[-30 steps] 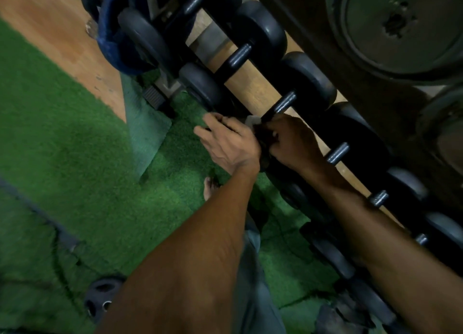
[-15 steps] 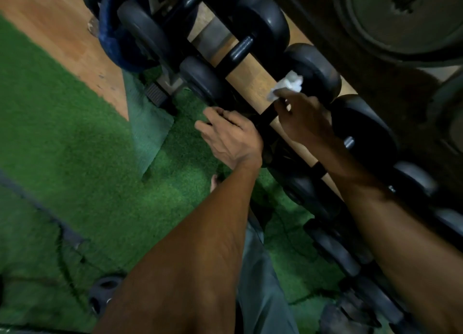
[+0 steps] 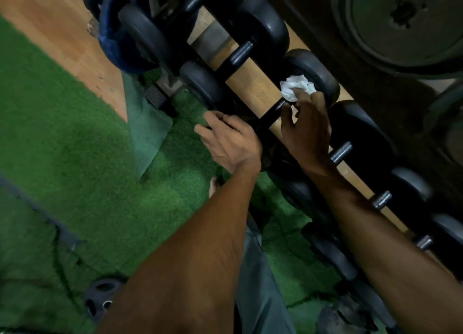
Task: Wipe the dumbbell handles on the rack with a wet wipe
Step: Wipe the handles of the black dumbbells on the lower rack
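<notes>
Both hands work one black metal dumbbell handle [image 3: 271, 114]: our right hand [image 3: 307, 130] pinches the crumpled white wet wipe [image 3: 297, 87] at its far end, our left hand [image 3: 229, 140] grips its near end; we should wrap it fully.

Two hands [image 3: 230, 143], one crumpled wet wipe [image 3: 297, 87], one floor plate [image 3: 101, 298].
</notes>
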{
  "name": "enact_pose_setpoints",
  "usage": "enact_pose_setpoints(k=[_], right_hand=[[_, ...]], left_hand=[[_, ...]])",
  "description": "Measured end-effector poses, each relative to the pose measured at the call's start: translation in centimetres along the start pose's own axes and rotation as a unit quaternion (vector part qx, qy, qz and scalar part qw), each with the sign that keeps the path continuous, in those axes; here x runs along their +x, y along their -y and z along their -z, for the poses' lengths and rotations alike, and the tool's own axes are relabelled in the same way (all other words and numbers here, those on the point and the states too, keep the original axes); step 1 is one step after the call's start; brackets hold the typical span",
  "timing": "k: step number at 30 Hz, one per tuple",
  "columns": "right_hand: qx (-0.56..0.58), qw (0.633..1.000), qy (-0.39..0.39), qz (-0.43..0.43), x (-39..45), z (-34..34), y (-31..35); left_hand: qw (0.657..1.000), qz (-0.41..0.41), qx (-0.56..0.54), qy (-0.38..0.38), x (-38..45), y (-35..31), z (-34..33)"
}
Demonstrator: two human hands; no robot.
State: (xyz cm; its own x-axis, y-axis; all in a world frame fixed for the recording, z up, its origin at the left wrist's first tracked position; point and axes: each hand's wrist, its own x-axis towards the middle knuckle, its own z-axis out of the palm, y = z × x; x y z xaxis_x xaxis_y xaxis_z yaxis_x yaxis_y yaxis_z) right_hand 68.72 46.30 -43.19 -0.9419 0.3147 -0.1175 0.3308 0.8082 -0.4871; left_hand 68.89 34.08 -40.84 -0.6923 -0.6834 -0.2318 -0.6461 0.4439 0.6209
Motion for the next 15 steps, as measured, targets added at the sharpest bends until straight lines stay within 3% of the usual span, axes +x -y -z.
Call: enact_pose_setpoints(k=[3,10,15], right_hand=[[0.113,0.988,-0.054,-0.088,0.1,-0.8,0.7],[0.090,0.984,-0.032,-0.153,0.1,-0.2,2.4],[0.321,0.915,0.011,-0.246,1.4,0.6,2.7]], left_hand=[[1.000,-0.002,-0.002,-0.001,0.1,0.0,-0.1],[1.000,-0.007,0.000,-0.010,0.2,0.1,-0.2],[1.000,-0.008,0.003,-0.010,0.1,0.0,-0.2]])
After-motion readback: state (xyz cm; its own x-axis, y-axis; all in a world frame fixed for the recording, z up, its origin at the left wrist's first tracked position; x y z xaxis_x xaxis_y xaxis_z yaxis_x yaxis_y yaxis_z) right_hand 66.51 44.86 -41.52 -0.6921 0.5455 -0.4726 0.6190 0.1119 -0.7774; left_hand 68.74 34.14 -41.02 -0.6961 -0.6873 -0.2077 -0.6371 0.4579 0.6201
